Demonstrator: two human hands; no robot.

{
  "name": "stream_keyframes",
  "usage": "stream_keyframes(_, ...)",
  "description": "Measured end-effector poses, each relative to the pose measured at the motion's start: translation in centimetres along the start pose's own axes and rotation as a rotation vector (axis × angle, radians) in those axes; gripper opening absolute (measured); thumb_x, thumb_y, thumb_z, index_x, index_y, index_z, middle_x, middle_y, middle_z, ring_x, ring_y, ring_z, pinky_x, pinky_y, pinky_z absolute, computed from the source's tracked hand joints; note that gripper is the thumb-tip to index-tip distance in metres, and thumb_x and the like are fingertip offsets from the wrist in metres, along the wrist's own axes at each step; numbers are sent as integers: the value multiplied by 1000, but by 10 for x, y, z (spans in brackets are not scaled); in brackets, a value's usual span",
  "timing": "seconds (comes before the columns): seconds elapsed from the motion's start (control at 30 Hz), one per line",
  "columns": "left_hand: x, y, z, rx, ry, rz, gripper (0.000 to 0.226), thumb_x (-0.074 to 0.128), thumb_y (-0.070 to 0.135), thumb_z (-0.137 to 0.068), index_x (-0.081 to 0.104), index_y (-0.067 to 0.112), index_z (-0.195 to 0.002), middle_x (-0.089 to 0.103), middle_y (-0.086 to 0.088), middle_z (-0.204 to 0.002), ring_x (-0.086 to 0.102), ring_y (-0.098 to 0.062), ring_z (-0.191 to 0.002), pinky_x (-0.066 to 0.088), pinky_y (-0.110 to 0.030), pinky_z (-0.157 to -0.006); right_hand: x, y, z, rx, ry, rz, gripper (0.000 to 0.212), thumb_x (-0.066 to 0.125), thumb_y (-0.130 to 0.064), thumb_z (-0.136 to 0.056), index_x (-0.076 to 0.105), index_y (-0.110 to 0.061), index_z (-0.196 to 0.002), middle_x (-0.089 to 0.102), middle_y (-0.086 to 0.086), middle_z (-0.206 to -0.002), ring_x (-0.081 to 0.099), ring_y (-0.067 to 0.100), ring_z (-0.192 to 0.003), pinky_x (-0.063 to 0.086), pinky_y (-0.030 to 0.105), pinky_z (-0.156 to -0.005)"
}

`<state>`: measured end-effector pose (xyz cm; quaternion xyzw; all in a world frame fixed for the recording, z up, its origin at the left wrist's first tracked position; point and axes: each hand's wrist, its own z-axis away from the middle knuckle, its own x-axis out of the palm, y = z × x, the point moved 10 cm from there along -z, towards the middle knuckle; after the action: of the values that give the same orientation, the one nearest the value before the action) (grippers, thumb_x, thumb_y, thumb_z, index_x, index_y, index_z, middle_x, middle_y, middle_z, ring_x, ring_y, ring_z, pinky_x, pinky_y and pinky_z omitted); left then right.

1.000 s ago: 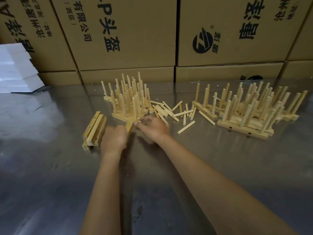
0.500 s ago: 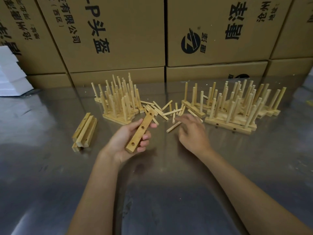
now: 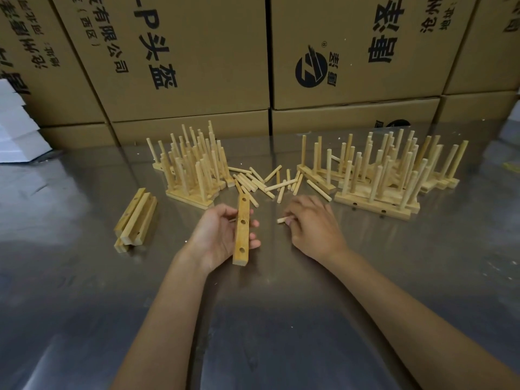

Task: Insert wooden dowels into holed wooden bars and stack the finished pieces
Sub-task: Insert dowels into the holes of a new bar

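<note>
Left hand grips bar; right hand pinches dowel.

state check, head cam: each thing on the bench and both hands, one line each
holed bar: held in left hand, three holes empty
left hand: grips the bar
right hand: pinches a dowel
dowel: in right-hand fingers, not inserted
loose dowels: scattered flat on table
blank bars: stacked flat, no dowels
left finished pile: dowels upright
right finished pile: dowels upright, stacked
</note>
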<state>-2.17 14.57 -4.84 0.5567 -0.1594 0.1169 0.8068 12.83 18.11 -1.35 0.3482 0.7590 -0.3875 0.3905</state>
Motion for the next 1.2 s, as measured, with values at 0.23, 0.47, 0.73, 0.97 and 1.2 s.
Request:
stream_keyframes(0.23,5,-3,-1,22,31,-265,37,50,44,-101,59,8,-103,49,-6,-56,52,-18,-42,40,-22,-35,-27,-2,25,78,162,-310,8,57,-29,-96,59,-32,-103,61,-21,-79,61,10,-78,43,31,-72)
stream_keyframes(0.47,38,6,8,138,-199,-341,36,46,34,-104,53,39,-139,58,-3,-77,42,-12,-45,32,-18,-36,-56,-20,28,-30,259,-410,10,66,-28,-90,69,-32,-98,65,-18,-80,61,3,-73,52,29,-61)
stream_keyframes(0.73,35,8,5,151,-117,-387,34,50,35,-102,60,46,-132,52,-2,-67,42,-11,-45,35,-19,-39,-61,-37,29,-133,203,-253,11,62,-20,-90,62,-25,-100,58,-14,-83,58,6,-72,47,26,-60)
stream_keyframes(0.97,33,11,5,198,-83,-386,33,49,33,-103,61,45,-132,51,-1,-65,43,-11,-46,35,-20,-41,-54,-48,31,-184,144,-262,5,59,-17,-93,63,-20,-94,57,-11,-77,54,11,-65,43,30,-57)
stream_keyframes(1.2,41,16,8,243,-131,-436,36,47,30,-104,57,41,-137,49,-4,-66,42,-15,-45,37,-22,-41,-64,-40,31,-124,214,-206,6,55,-21,-96,61,-19,-96,59,-8,-75,54,13,-63,32,26,-54)
